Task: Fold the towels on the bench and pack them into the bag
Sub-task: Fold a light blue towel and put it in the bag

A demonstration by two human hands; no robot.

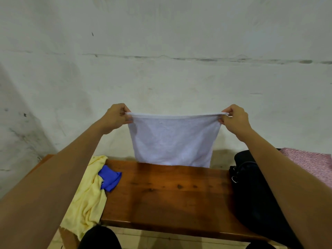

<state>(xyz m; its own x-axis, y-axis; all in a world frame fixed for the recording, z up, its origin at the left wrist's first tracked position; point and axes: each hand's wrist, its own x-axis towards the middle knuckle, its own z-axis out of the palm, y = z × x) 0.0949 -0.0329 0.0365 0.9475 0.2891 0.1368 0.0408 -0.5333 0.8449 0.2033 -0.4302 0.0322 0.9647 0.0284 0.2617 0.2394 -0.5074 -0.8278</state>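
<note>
A white towel (172, 141) hangs stretched in the air above the far edge of the wooden bench (170, 194). My left hand (115, 116) pinches its top left corner and my right hand (233, 118) pinches its top right corner. The towel's lower edge hangs level with the bench's back edge. A crumpled yellow towel (89, 198) lies on the left end of the bench, draping over the front edge. A small blue towel (109, 177) lies bunched on it. A black bag (255, 194) sits on the right end, partly hidden by my right forearm.
A stained white wall (161, 51) stands right behind the bench. A pink patterned cloth (309, 164) lies at the far right beyond the bag. My dark-clothed knees (100, 238) show below the bench's front edge.
</note>
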